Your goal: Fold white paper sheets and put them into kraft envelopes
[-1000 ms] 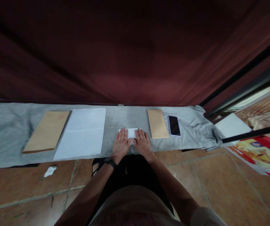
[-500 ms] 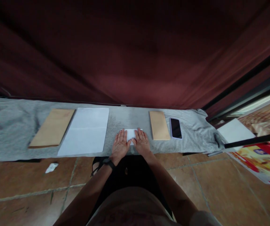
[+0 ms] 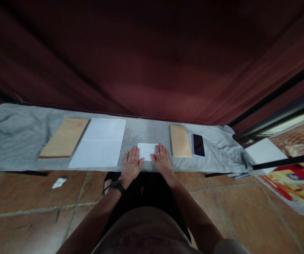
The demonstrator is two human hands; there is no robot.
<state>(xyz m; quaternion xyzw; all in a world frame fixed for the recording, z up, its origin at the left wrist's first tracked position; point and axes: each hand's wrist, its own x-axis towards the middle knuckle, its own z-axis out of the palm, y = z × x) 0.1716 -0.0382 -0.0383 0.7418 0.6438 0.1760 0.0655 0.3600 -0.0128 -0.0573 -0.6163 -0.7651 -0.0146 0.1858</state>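
Observation:
A small folded white paper [image 3: 145,151] lies flat on the grey cloth, at the near edge of the narrow table. My left hand [image 3: 132,164] is pressed flat over its left side, fingers stretched forward. On its right side rests my right hand [image 3: 162,161], also flat, with the thumb pointing inward. Between the two hands the middle of the paper shows. Left of my hands is a stack of larger white sheets [image 3: 99,144] with a crease across it. Just right of my right hand lies a small brown envelope [image 3: 180,141].
A larger brown envelope [image 3: 65,137] lies at the left. A phone [image 3: 198,145] with a dark screen is right of the small envelope. Grey cloth [image 3: 16,137] covers the table, and a dark red curtain [image 3: 152,70] hangs behind. A colourful box [image 3: 294,188] stands at the right.
My hands have spread apart across the small paper, the left one moving leftward, so more of its middle shows. The view has tilted slightly.

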